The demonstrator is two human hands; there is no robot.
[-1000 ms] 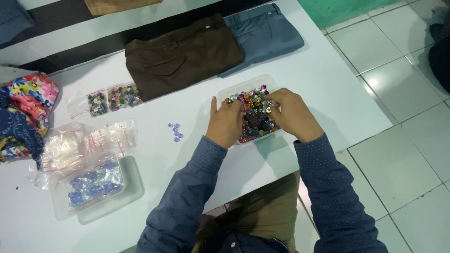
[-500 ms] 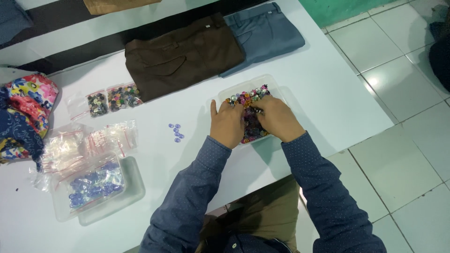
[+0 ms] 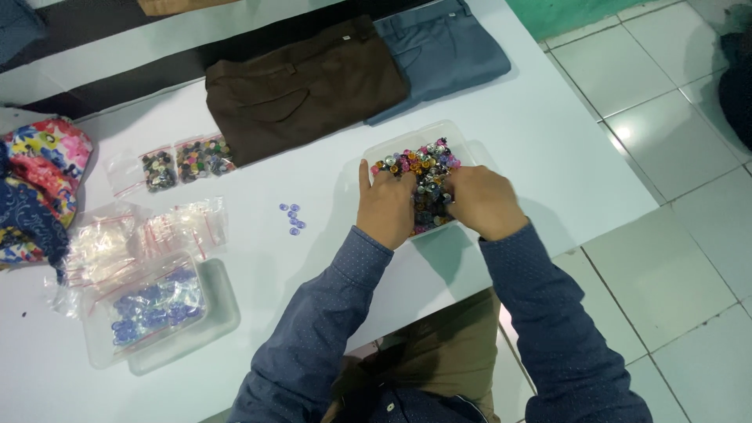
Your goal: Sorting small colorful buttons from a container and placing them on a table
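Note:
A clear plastic container (image 3: 374, 150) on the white table (image 3: 533, 141) holds a heap of mixed coloured buttons (image 3: 423, 168). Both my hands are inside it. My left hand (image 3: 385, 207) rests on the left part of the heap, thumb up along the container's left rim. My right hand (image 3: 484, 202) covers the right part, fingers dug into the buttons. Whether either hand pinches a button is hidden by the fingers. A few loose lilac buttons (image 3: 292, 218) lie on the table left of my left hand.
Folded brown trousers (image 3: 301, 86) and blue-grey trousers (image 3: 442, 51) lie beyond the container. At left are small bags of buttons (image 3: 180, 160), empty zip bags (image 3: 133, 239), a clear tray with blue buttons (image 3: 153, 309) and floral cloth (image 3: 39, 184). The table edge and tiled floor are on the right.
My hands have drawn closer together over the heap and shifted slightly toward me within the container. The container itself has stayed in place.

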